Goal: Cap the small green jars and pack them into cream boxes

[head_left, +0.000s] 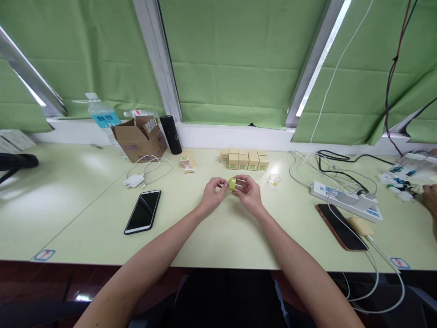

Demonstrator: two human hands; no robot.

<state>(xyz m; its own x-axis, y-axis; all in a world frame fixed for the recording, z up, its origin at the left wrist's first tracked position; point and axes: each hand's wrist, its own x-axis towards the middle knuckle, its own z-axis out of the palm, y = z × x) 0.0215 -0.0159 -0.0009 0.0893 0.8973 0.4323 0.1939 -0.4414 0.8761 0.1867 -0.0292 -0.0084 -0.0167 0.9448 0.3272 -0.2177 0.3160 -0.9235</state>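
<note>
A small yellow-green object (232,184), rounded in shape, is held up over the table between my two hands; its exact kind is too small to make out. My left hand (214,191) pinches at its left end with thumb and finger. On its other side, the fingertips of my right hand (248,191) grip it. Just beyond my hands stand several small tan boxes (243,161) in rows. To the right lies a clear plastic piece (273,181), and at the left an opened tan box (187,161).
On the left are a phone (143,212), a white charger (134,181), a cardboard box (143,141), a water bottle (102,114) and a black cylinder (171,135). A power strip (346,200), cables and another phone (341,228) lie right. Another person's hand (430,199) shows at the right edge.
</note>
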